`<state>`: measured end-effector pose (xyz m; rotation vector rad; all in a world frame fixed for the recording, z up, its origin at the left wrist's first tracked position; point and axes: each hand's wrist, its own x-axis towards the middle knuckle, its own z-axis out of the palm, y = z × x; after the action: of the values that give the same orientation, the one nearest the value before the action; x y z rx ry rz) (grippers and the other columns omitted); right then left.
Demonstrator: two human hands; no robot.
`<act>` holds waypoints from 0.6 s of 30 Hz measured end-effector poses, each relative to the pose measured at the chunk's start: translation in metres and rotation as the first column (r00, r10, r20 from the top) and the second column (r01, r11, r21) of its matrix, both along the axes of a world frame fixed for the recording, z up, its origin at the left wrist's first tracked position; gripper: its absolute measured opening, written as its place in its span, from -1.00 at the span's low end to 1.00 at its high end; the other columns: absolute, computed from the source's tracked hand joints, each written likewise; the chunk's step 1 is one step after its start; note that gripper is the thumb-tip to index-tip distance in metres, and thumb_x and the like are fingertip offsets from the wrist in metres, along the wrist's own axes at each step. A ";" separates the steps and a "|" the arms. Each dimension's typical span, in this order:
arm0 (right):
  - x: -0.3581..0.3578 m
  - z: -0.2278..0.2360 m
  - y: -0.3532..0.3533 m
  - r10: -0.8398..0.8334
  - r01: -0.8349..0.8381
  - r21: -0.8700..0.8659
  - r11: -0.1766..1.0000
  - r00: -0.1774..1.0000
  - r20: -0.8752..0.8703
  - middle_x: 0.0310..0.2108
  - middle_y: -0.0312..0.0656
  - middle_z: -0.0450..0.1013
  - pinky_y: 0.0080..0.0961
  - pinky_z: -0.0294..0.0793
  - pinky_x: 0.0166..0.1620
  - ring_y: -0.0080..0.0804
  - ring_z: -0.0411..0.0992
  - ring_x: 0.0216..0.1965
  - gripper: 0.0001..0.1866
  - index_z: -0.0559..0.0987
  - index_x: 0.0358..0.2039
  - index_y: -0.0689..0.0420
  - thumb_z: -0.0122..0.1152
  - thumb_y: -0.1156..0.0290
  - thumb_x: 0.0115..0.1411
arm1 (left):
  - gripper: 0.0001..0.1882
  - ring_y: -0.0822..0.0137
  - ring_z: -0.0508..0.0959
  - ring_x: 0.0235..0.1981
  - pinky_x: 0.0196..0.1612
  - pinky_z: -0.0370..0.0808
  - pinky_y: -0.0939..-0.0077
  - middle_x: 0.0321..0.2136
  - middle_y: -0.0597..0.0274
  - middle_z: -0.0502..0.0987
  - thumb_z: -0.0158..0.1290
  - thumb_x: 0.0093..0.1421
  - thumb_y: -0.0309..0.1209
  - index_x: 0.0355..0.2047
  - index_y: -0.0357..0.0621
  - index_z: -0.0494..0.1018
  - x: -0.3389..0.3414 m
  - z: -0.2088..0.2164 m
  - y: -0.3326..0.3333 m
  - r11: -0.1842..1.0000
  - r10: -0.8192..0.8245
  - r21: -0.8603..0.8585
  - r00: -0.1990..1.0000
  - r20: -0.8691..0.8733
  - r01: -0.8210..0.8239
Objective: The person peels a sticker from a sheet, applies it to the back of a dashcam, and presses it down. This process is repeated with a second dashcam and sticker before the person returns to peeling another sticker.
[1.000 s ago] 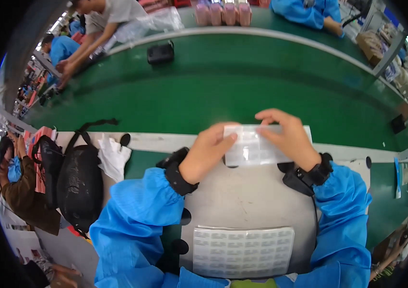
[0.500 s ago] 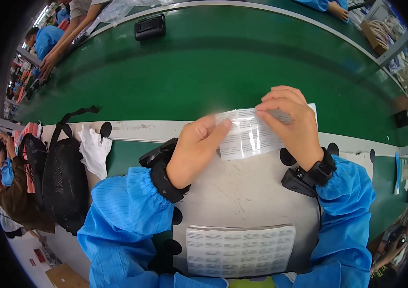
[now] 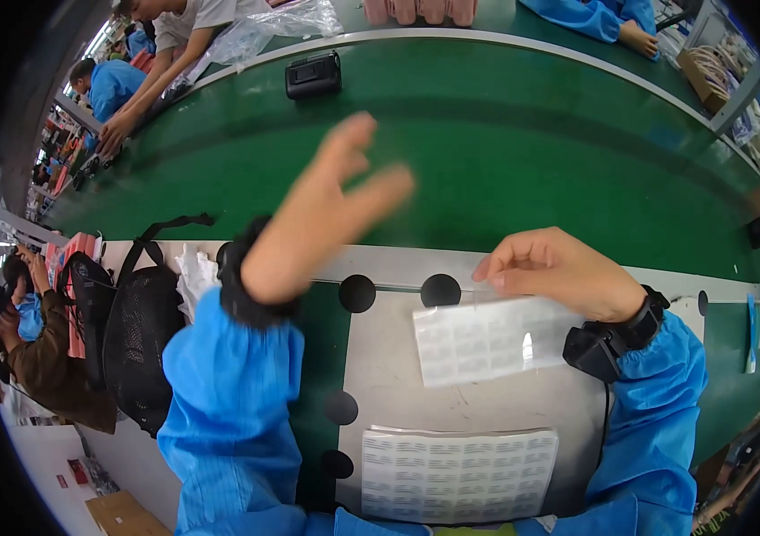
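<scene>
My left hand (image 3: 331, 201) is raised over the green table with fingers spread, smeared by motion and holding nothing I can see. It is short of a black box-shaped device (image 3: 314, 75) farther back. My right hand (image 3: 567, 272) is closed in a pinch near the board's far edge; whatever lies between its fingertips is too small to make out. Beneath that hand a glossy translucent label sheet (image 3: 474, 344) rests on the pale grey board (image 3: 389, 375). A stack of printed label sheets (image 3: 460, 473) lies closest to me.
Black round pads (image 3: 440, 290) line the board's edges. A black mesh bag (image 3: 138, 344) and white gloves (image 3: 197, 277) lie to the left. Across the green table (image 3: 487, 161), a person's arms (image 3: 161, 85) are at the far left, with clear plastic bags (image 3: 286, 31) nearby.
My left hand has let go of the label sheet and moved up and away. The sheet is lower, over the board, and my right hand has dropped with its fingers pinched.
</scene>
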<state>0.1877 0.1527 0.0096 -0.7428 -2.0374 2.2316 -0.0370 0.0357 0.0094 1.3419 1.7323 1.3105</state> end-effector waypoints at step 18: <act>-0.010 0.002 -0.006 -0.157 0.163 0.011 0.987 0.964 -0.215 -0.22 -0.27 0.42 -0.58 0.23 -0.02 -0.60 0.33 -0.17 -0.91 0.47 -0.35 0.11 0.08 0.39 0.16 | -0.17 -0.13 0.26 0.05 0.04 0.21 -0.09 -0.01 -0.10 0.30 0.06 -0.10 0.19 0.07 -0.09 0.19 -0.175 -0.038 0.154 0.836 0.549 -0.001 0.836 0.018 -0.549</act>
<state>0.1777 0.1465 0.0119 -0.6113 -1.8367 2.0892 -0.2121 0.1902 -0.0290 0.8430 2.2009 1.6152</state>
